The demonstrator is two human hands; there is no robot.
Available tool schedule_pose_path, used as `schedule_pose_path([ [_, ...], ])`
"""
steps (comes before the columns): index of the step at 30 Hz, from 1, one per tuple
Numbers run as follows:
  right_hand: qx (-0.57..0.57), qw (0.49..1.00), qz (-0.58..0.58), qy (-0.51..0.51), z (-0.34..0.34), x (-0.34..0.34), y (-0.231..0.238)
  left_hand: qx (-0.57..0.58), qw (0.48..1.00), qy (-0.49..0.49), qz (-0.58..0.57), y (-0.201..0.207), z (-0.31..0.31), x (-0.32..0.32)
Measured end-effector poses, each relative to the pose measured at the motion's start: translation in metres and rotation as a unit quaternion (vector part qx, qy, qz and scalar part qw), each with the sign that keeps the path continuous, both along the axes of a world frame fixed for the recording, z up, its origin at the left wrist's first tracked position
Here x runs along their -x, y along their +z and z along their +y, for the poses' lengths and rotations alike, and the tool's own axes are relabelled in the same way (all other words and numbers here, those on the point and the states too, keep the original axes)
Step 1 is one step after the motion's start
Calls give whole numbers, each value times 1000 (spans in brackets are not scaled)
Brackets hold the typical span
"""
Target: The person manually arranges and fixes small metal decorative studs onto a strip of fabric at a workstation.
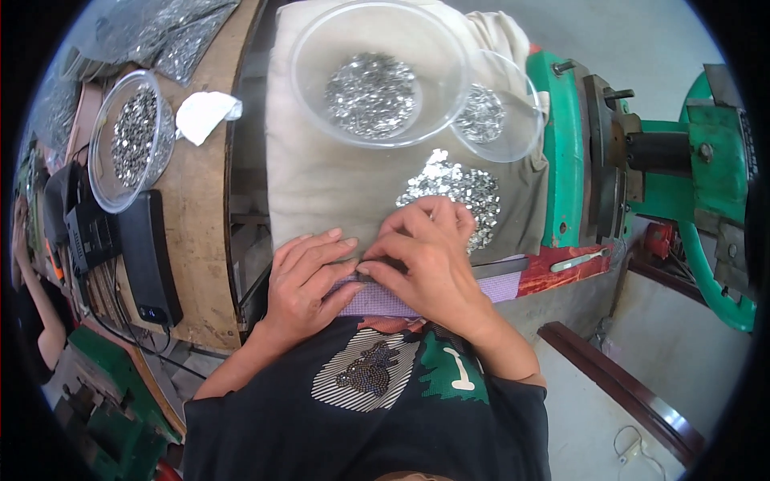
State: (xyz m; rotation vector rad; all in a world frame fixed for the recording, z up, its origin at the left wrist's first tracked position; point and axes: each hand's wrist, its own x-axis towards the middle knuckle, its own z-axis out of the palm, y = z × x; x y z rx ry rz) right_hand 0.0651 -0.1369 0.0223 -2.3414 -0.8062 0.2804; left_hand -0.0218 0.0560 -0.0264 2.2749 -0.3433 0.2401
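Observation:
My left hand (306,279) rests on the cloth near its front edge, fingers stretched out and slightly apart, the thumb beside a purple checked cloth (377,301). Close against it, my right hand (429,260) has thumb and fingertips pinched together; what they hold is too small and hidden to make out. A flat dark strip (503,267) runs along the front edge and passes under my right hand. Just beyond that hand, small shiny metal pieces (461,188) lie in a loose pile on the beige cloth (301,188).
Farther back stand a large clear tub (437,104) and a smaller clear bowl (525,120), both with metal pieces. Leftward, a wooden table (200,240) bears another bowl (103,172) and a black box (150,264). A green machine (561,192) stands at right; another person's arm (50,321) shows far left.

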Motion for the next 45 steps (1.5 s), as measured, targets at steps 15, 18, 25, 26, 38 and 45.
schedule_pose_path([
  [15,-46,999,21,-11,-1,2,-5,-12,1000,2,20,1,0,1],
  [18,-41,999,10,-19,-4,-3,2,-6,1000,5,18,1,0,0],
  [25,-85,977,-139,-134,-41,-52,25,2,1000,4,17,-2,0,-1],
  [26,-70,967,-182,-161,-46,-62,26,3,1000,10,19,-2,0,-1],
  [38,10,929,-303,-212,-75,-50,10,-6,1000,3,22,1,-1,-2],
  [45,-28,916,-281,-285,-85,22,-12,-12,1000,-9,10,0,0,-3],
])
